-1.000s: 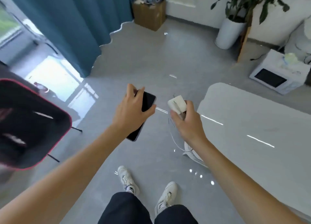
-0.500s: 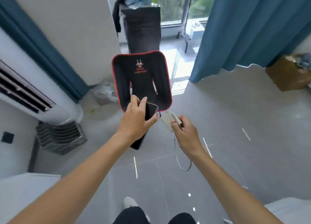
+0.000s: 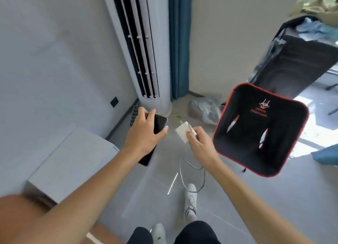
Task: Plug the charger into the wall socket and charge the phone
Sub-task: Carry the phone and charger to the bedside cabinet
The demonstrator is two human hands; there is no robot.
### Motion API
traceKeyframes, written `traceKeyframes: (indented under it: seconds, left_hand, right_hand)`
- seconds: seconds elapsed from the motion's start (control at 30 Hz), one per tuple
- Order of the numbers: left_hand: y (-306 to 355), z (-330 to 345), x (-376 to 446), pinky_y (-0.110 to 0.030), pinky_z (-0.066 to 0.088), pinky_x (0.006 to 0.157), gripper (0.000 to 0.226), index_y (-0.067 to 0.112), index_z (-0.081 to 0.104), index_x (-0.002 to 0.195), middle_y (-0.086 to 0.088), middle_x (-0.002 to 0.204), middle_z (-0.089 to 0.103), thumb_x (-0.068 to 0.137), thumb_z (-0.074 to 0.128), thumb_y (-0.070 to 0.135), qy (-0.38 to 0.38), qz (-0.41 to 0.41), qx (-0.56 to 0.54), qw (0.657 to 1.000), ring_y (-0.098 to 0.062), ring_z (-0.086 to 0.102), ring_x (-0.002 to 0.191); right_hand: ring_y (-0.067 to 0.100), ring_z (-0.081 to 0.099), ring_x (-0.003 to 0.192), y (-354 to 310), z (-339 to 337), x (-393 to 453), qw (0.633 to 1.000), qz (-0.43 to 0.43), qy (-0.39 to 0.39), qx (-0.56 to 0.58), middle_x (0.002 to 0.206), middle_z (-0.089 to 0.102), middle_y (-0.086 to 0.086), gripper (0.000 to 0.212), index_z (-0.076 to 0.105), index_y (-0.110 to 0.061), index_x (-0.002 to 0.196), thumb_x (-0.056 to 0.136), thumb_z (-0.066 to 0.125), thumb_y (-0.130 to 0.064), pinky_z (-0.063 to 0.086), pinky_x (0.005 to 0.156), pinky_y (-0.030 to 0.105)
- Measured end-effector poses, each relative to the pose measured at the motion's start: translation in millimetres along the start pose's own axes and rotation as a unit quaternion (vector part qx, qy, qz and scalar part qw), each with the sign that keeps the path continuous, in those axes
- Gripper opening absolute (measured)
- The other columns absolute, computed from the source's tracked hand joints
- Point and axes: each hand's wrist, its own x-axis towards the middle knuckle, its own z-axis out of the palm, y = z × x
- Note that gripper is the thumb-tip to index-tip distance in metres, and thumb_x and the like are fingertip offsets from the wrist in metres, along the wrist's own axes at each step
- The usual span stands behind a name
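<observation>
- Left hand [image 3: 144, 135] grips a black slab phone [image 3: 155, 132].
- Right hand [image 3: 200, 144] pinches a white square charger [image 3: 182, 132]; its thin grey cable [image 3: 192, 176] dangles over the floor.

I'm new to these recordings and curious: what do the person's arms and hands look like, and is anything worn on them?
Both forearms are bare, with no sleeves in view. The left hand and right hand wear no gloves, and I see no watch, ring or bracelet.

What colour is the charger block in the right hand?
White; the charger block shows clearly in the head view, pinched by the right hand.
</observation>
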Motion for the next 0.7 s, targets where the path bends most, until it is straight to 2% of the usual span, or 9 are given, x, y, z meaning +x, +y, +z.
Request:
traceKeyframes:
  seconds: [0.1,0.23,0.3,0.37,0.5,0.7]
  left_hand:
    - [-39,-14,18,-0.042,0.059,0.076,0.075,0.013,0.041,0.151,-0.002,0.124,0.035,0.094,0.058,0.06,0.03,-0.076,0.011,0.997,-0.027,0.061,0.103]
    - [-90,-33,22,-0.043,0.058,0.072,0.068,0.014,0.047,0.141,-0.003,0.122,0.036,0.092,0.06,0.06,0.072,-0.186,0.023,0.98,-0.028,0.062,0.099]
    - [-113,-39,18,-0.037,0.053,0.067,0.065,0.013,0.049,0.137,-0.003,0.12,0.037,0.093,0.06,0.06,0.09,-0.24,0.024,0.966,-0.027,0.062,0.092]
    - [-137,-44,13,-0.035,0.051,0.066,0.068,0.013,0.048,0.14,-0.003,0.121,0.037,0.093,0.058,0.061,0.104,-0.285,0.025,0.953,-0.027,0.062,0.092]
    - [-184,-46,1,-0.041,0.058,0.069,0.071,0.01,0.048,0.14,-0.005,0.121,0.038,0.093,0.056,0.063,0.126,-0.353,0.027,0.927,-0.029,0.062,0.094]
    - [-274,-38,-6,-0.04,0.056,0.063,0.067,0.012,0.051,0.133,-0.005,0.116,0.039,0.092,0.055,0.064,0.131,-0.436,0.03,0.89,-0.029,0.062,0.091]
  right_hand:
    - [0.013,0.046,0.061,-22,31,48,0.997,-0.025,-0.072,0.005,0.073,0.058,-0.001,0.015,0.056,-0.021,0.089,0.1,0.054,-0.03,0.036,0.059,0.03]
    - [0.011,0.049,0.058,-49,78,100,0.982,-0.035,-0.187,0.004,0.07,0.066,0.001,0.014,0.059,-0.021,0.096,0.101,0.053,-0.032,0.037,0.058,0.029]
    - [0.016,0.052,0.063,-60,106,117,0.971,-0.038,-0.236,-0.009,0.068,0.068,-0.002,0.016,0.06,-0.021,0.098,0.098,0.054,-0.036,0.041,0.063,0.033]
    - [0.02,0.056,0.07,-69,137,131,0.96,-0.042,-0.275,-0.022,0.066,0.068,-0.008,0.017,0.06,-0.023,0.098,0.095,0.055,-0.038,0.045,0.069,0.039]
    - [0.018,0.057,0.07,-90,205,146,0.94,-0.078,-0.324,-0.064,0.066,0.066,-0.008,0.011,0.058,-0.023,0.101,0.1,0.054,-0.032,0.047,0.068,0.036]
    - [0.012,0.057,0.068,-108,317,163,0.913,-0.106,-0.373,-0.125,0.082,0.068,0.003,0.023,0.055,-0.013,0.117,0.105,0.05,-0.032,0.044,0.062,0.023]
